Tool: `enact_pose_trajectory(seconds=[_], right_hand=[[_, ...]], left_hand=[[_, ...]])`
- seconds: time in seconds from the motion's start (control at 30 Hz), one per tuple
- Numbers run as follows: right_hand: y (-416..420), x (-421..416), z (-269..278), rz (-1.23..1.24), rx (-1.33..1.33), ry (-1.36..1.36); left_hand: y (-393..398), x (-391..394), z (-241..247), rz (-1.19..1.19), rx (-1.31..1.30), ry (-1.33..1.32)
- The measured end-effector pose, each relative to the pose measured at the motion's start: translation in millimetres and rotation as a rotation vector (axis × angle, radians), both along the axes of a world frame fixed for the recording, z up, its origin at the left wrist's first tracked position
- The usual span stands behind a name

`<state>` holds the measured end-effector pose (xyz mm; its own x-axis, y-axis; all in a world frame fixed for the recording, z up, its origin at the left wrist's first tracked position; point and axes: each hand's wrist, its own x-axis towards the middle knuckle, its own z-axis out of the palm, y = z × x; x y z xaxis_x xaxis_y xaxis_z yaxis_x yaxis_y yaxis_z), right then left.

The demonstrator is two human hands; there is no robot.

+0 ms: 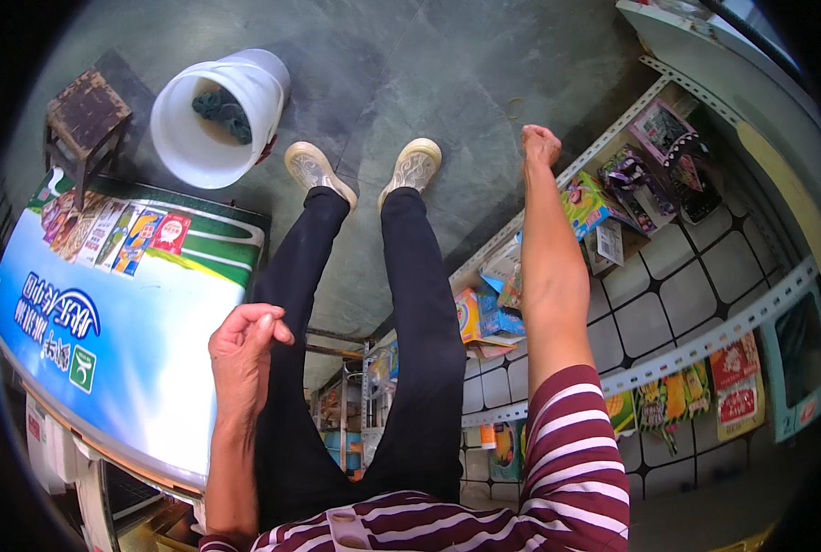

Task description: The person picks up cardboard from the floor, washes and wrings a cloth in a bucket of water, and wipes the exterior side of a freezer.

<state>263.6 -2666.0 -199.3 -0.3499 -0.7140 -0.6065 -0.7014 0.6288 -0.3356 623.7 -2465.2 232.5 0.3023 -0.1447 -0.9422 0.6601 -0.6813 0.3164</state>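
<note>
My left hand [248,352] is raised beside the printed top of a chest [169,386], in front of my left thigh. Its fingers curl in towards the thumb, and nothing shows between them. On the right, my right arm reaches forward past the shelf edge. My right hand [541,145] hangs over the floor with its fingers folded; I see nothing in it. A thin loop, perhaps a rubber band [514,108], lies on the floor near that hand. Ahead to the left stands a white plastic bucket [169,131] with a dark wet cloth [222,116] inside.
A worn wooden stool [89,110] stands left of the bucket. Along my right runs a perforated metal shelf frame [710,338] with colourful cardboard boxes [589,200] and hanging snack packets [672,397]. My shoes [414,164] rest on grey floor tiles [396,76].
</note>
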Motion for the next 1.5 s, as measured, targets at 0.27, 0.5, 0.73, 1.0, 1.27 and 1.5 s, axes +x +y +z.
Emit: enact_pose_trajectory(seconds=[0.27,0.5,0.73,1.0,1.27,1.5], right_hand=[[-8,39,-31,-0.01,0.053,0.274],[-15,60,-30,-0.089,0.105,0.471],[-3,39,-26,-0.05,-0.147,0.272],[-8,52,-24,0.054,-0.021,0.296],[23,142,57,-0.017,-0.015,-0.331],[71,355,260,0.192,0.135,-1.068]], left_hand=[[-6,11,-45,0.042,0.012,-0.022],[0,13,-63,0.088,0.015,-0.002],[-2,11,-70,0.114,0.017,0.028],[-11,3,-77,0.117,0.012,0.071],[-3,29,-75,0.158,-0.032,0.022],[41,90,-106,0.491,-0.212,0.068]])
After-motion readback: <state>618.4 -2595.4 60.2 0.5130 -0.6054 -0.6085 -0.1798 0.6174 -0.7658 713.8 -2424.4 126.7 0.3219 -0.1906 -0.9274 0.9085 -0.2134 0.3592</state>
